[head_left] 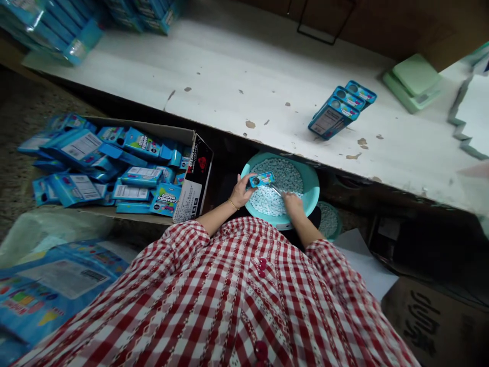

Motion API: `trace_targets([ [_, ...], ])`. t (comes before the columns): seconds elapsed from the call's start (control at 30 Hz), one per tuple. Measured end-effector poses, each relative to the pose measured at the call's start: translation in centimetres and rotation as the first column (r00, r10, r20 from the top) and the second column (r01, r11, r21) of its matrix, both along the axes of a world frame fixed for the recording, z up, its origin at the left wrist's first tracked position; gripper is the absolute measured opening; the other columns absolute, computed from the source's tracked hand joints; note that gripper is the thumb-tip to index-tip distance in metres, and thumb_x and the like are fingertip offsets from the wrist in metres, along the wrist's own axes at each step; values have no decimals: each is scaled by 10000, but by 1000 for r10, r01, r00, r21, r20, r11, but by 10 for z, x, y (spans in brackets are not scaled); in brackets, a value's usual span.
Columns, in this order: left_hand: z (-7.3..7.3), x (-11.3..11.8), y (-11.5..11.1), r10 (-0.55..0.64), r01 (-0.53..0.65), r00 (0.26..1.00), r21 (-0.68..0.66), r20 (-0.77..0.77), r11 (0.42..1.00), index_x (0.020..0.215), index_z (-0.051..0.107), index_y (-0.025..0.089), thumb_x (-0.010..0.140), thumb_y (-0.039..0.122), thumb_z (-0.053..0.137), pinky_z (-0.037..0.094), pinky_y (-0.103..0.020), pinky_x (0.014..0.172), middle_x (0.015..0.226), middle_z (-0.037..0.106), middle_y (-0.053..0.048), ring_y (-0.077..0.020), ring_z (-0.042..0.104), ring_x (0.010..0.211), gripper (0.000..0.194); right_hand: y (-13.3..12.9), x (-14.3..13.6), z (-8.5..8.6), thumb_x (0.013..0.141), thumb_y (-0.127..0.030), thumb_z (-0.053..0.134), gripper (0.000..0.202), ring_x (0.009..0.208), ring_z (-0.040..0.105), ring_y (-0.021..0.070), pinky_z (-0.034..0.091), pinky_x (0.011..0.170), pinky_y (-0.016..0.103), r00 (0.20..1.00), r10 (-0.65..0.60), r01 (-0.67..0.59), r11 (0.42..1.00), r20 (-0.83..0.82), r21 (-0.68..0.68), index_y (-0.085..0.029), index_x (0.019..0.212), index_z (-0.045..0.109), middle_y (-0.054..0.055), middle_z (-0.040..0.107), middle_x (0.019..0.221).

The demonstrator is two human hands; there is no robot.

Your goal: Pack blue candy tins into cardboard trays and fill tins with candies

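A turquoise basin (312, 191) full of small pale blue pieces (282, 173) rests at the lap, below the table edge. My left hand (240, 191) holds a small blue box (262, 179) over the basin's left part, with the end that has a round hole facing up. Closed round the handle of a metal scoop (275, 189), my right hand (294, 205) is at the basin's right front. The scoop's head is beside the blue box, low over the pieces; its contents are too small to make out.
Three blue boxes stand upright on the white table (229, 76), near a green scale (416, 81). A carton (191, 196) heaped with blue boxes is at left. A smaller tub (329, 220) sits right of the basin. Stacked blue packs (57, 30) are at the top left.
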State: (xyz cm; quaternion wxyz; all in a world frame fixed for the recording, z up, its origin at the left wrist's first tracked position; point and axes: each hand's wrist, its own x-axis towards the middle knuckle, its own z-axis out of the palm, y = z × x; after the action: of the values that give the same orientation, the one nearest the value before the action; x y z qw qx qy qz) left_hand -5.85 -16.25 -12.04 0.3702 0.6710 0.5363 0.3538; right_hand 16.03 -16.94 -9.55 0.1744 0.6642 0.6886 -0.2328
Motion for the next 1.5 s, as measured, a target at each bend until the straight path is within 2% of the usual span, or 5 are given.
trace_targets([
  [0.37,3,-7,10,121,-124,986,21,115,992,1169,471,152,795,416,591,460,-344,888,1046,634,-86,-202,603,961,473,-2,12,-25,791,-124,484,418,1027,616,151,465,871,221,941,-49,15,995,-335,-102,-217,1169,638,5,667,1140],
  [0.6,12,0,15,54,-56,998,91,20,994,1165,482,159,802,308,553,465,-337,891,1110,622,-97,-206,597,1002,398,-7,47,51,760,-234,508,385,560,575,111,484,527,224,671,-258,212,965,-695,-153,-137,1089,683,35,707,815],
  [0.83,12,14,7,-73,89,990,131,-123,987,1184,493,168,778,198,485,342,-438,1058,1199,592,-103,-231,531,1142,407,12,7,139,793,-140,442,341,831,652,211,482,709,277,968,123,-103,990,-217,98,-213,979,718,84,711,871],
  [1.1,8,14,4,-101,124,982,145,-158,982,1200,487,157,761,158,452,305,-461,1081,1214,579,-112,-233,518,1159,440,16,-41,182,829,-120,386,336,889,656,249,484,748,307,939,298,-305,952,171,20,-132,984,684,175,678,955],
  [1.5,49,-5,3,-75,69,996,96,53,993,1193,496,173,788,260,554,453,-362,940,1173,601,-97,-219,580,1062,418,-2,21,95,830,-405,524,406,853,613,211,482,762,306,845,20,216,902,-534,375,-160,1145,598,85,670,951],
])
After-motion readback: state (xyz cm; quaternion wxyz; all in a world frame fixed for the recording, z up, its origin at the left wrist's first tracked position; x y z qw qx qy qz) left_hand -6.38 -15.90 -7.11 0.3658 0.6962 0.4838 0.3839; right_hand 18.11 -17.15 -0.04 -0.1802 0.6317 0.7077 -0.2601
